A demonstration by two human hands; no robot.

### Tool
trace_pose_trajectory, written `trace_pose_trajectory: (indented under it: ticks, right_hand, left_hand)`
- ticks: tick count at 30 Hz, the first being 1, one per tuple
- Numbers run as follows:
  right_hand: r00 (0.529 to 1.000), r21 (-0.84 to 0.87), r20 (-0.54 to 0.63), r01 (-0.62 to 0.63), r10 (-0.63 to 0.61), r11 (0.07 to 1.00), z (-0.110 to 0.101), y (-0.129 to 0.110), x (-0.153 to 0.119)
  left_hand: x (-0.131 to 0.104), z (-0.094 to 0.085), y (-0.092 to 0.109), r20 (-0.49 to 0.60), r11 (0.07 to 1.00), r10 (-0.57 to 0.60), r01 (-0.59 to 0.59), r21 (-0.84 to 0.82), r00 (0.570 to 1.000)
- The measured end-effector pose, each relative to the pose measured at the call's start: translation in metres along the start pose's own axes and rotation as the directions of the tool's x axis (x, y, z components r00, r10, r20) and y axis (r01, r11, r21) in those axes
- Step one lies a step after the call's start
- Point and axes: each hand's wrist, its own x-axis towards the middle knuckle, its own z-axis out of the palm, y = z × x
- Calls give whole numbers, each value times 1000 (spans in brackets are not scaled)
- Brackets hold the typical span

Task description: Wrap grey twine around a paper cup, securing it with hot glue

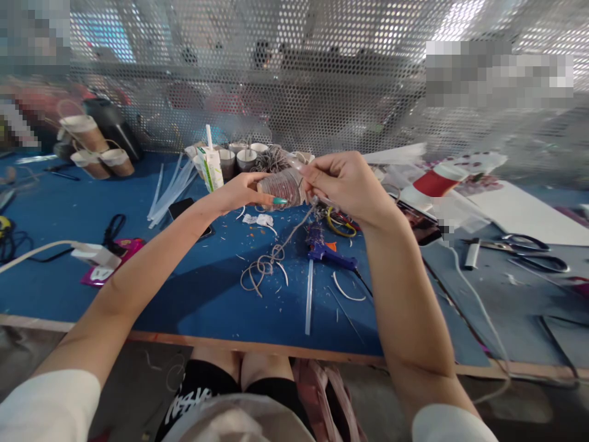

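Note:
My left hand [246, 190] is wrapped around a cup [281, 188] lying on its side above the table, its wall wound with grey cord. At the cup's right end, my right hand [329, 178] is pinched closed on the cord, its fingertips partly hiding the spot. A pale translucent bit shows beside those fingertips. From under the right hand, loose grey cord [297, 228] runs down to the table and lies in loops. Below that hand rests a blue glue gun [334, 255], with a clear glue stick [310, 301] pointing toward me.
Behind my hands stand several paper cups [246, 159], a drink carton [211, 169] and a grey cord bundle [272, 159]. Clear glue sticks [172, 190] and a dark phone [184, 212] lie left. Scissors [529, 245] and a red-banded roll [437, 183] are right. Perforated metal [285, 80] borders the back.

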Motion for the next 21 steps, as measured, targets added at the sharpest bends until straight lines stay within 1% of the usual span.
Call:
trace_pose_trajectory:
  ticks: [5,10,15,17,21]
  right_hand:
    - [1000,8,-9,-8,8,1000,0,0,0]
    - [998,15,-48,-38,38,999,-3,1,0]
    - [995,43,-56,-83,85,996,-6,2,-1]
    - [994,44,-62,-88,91,995,-6,3,0]
    - [995,52,-50,-81,84,995,-4,5,1]
  left_hand:
    - [1,3,-5,64,996,69,-71,44,996]
    - [4,-1,-11,90,987,141,-147,63,986]
    - [4,-2,-14,133,978,182,-193,75,974]
    - [4,-2,-14,145,964,228,-244,102,963]
    - [1,-1,-13,189,910,326,-361,202,926]
